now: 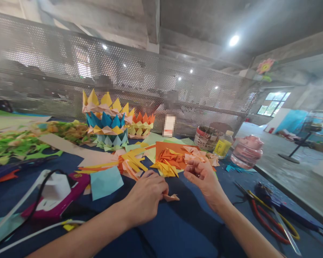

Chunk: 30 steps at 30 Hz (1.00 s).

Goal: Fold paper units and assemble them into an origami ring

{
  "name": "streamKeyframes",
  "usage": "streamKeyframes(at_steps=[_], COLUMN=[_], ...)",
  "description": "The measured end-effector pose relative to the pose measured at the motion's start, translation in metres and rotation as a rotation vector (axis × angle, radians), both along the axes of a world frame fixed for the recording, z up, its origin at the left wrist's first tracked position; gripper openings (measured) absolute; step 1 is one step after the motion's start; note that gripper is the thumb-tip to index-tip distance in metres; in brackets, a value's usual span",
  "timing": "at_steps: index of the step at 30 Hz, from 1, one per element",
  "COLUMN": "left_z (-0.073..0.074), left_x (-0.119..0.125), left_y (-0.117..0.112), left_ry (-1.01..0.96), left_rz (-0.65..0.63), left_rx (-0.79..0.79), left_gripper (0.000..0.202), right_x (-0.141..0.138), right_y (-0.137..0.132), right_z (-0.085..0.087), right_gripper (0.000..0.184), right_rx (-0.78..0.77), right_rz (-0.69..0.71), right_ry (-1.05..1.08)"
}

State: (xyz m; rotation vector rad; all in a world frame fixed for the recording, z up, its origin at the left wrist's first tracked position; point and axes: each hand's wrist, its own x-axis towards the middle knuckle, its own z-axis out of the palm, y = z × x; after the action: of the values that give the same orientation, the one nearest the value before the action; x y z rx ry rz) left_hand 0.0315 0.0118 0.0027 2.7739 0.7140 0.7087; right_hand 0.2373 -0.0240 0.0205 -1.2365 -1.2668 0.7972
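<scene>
Paper (172, 197) is pinched in the left hand (148, 191), one edge jutting over blue cloth (183, 229) between the wrists; the right hand (204, 176) curls nearby, thumb and fingers apart.

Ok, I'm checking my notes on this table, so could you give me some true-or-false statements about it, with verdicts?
1. The left hand touches a small pink paper. True.
2. The yellow-labelled bottle stands right of the pink jug. False: it stands left of it.
3. Blue spikes of paper sit below yellow spikes. True.
4. The tablecloth is red. False: it is dark blue.
5. The right hand is clasped with the left. False: they are apart.
</scene>
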Motion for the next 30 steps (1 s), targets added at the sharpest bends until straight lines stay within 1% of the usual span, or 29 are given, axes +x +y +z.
streamKeyframes(at_steps=[4, 7, 13, 16, 22, 30], left_z=[0.0014, 0.0024, 0.0026, 0.0019, 0.0021, 0.0033], left_x=[0.0002, 0.0007, 0.0002, 0.0002, 0.0002, 0.0001], left_y=[-0.0007, -0.001, -0.0023, -0.0019, -0.0018, -0.0033], left_ry=[0.003, 0.003, -0.008, -0.012, -0.001, -0.01], left_rz=[-0.012, -0.015, -0.02, -0.021, -0.011, -0.017], left_rx=[-0.014, -0.005, -0.014, -0.013, -0.014, -0.023], left_gripper=[0.008, 0.006, 0.01, 0.011, 0.01, 0.013], right_x=[0.0009, 0.0008, -0.0005, -0.0014, -0.0043, -0.0051], right_y=[0.0003, -0.0012, -0.0016, -0.0002, -0.001, -0.0021], right_z=[0.0004, 0.0023, 0.0034, 0.0032, 0.0054, 0.0069], right_gripper=[0.043, 0.042, 0.042, 0.042, 0.033, 0.032], right_rx=[-0.006, -0.009, -0.004, -0.01, -0.023, -0.013], right_rz=[-0.008, -0.007, -0.051, -0.036, -0.06, -0.048], right_ry=[-0.02, -0.051, -0.084, -0.072, -0.129, -0.11])
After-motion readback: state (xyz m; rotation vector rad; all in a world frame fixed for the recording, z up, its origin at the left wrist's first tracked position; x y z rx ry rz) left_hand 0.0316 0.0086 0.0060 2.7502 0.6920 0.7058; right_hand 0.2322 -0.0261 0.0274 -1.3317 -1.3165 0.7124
